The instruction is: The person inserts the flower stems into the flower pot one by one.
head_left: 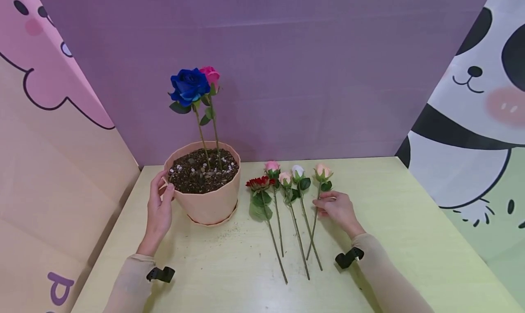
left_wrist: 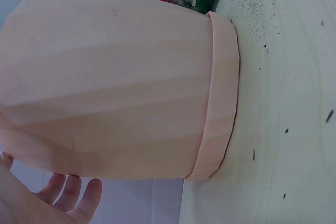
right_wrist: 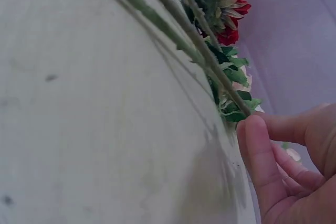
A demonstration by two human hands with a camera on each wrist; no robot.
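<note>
With my left hand (head_left: 159, 212) I touch the left side of the peach flower pot (head_left: 211, 206) near its rim; in the left wrist view several fingers (left_wrist: 86, 203) lie loosely along its wall. Dark soil (head_left: 193, 176) fills the pot, and a blue rose (head_left: 189, 86) and a hot-pink rose (head_left: 211, 76) stand upright in it. My right hand (head_left: 338, 210) pinches the stem of a peach rose (head_left: 322, 171) between thumb and fingertips, which the right wrist view shows close up. This rose's lower stem crosses that of a white rose (head_left: 298, 171).
Left of the white rose lie a pale peach rose (head_left: 285, 179), a pink rose (head_left: 271, 167) and a red flower (head_left: 260, 183) on the table (head_left: 229, 276). Soil crumbs are scattered before the pot. A purple backdrop (head_left: 307, 76) rises behind the table, with printed panels at both sides.
</note>
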